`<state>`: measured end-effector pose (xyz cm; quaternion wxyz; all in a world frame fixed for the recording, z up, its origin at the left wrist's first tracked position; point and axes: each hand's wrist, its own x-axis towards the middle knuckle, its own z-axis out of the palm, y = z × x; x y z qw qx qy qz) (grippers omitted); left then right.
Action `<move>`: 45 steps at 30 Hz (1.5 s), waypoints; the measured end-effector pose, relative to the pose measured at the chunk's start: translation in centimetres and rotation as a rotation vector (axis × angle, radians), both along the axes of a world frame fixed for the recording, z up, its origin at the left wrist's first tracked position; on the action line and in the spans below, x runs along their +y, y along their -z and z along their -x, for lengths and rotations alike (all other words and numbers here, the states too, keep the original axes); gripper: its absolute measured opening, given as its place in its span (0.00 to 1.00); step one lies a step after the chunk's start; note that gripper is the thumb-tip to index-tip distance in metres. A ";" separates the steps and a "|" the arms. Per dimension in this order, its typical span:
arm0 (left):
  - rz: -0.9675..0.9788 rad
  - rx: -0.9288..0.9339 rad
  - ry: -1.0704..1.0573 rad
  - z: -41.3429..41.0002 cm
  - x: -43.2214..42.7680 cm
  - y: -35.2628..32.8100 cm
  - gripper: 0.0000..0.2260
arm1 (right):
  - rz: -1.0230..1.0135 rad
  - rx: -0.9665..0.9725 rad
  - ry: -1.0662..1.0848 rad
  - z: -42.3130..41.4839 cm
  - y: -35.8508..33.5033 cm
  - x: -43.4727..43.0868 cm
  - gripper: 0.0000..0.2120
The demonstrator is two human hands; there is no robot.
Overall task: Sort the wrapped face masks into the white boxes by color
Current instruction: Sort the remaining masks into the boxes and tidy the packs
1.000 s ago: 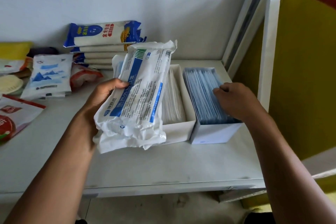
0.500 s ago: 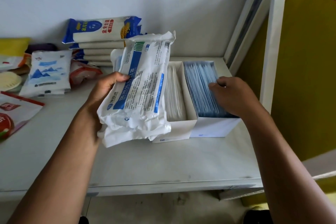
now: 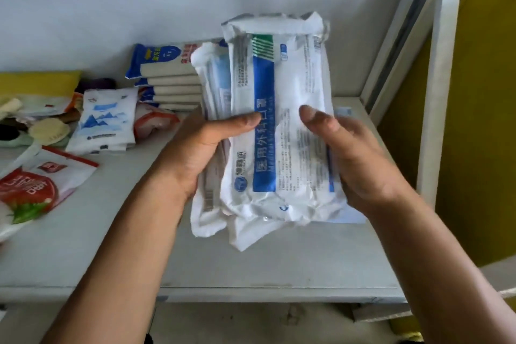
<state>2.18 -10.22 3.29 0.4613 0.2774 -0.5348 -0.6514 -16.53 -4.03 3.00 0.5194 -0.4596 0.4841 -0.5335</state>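
Note:
A white mask pack [image 3: 279, 126] with a blue stripe is held upright in front of me, above the white table [image 3: 111, 254]. My left hand [image 3: 206, 148] grips its left side, thumb across the front. My right hand [image 3: 349, 156] holds its right side, thumb on the front. A second white pack [image 3: 212, 86] sits behind it in my left hand. The pack hides the white boxes almost wholly; only a sliver of the right box [image 3: 349, 216] with blue masks shows behind my right hand.
A stack of blue-and-white packets [image 3: 167, 75] leans at the wall. A white pouch with blue mountains [image 3: 106, 120], a red-and-white bag [image 3: 36, 190] and small clutter lie at the left. A white frame and a yellow panel [image 3: 480, 120] stand at the right.
My right hand left the box of blue masks and took hold of the pack's right side. The pack rose and moved right, now covering the boxes.

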 end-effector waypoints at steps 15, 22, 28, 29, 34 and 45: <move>-0.012 0.059 -0.278 -0.1 0.6 1.9 0.11 | -0.191 -0.360 0.152 0.2 0.8 -0.7 0.21; -0.196 -0.203 -0.350 -5.8 -2.5 2.0 0.11 | -0.147 -0.412 0.287 3.5 -0.2 -0.8 0.10; -0.300 -0.472 -0.357 -9.3 -4.9 3.4 0.16 | -0.164 -0.391 0.262 5.2 -0.2 -0.8 0.18; -0.276 -0.542 -0.326 -9.4 -5.1 3.7 0.15 | -0.170 -0.385 0.264 5.4 -0.2 -0.8 0.19; -0.088 -0.856 -0.489 -7.6 -4.8 4.9 0.15 | -0.179 -0.367 0.248 5.9 0.0 -1.0 0.19; -0.073 -1.080 0.023 -3.3 -3.1 6.4 0.24 | -0.162 -0.368 0.219 5.7 -0.1 -0.8 0.19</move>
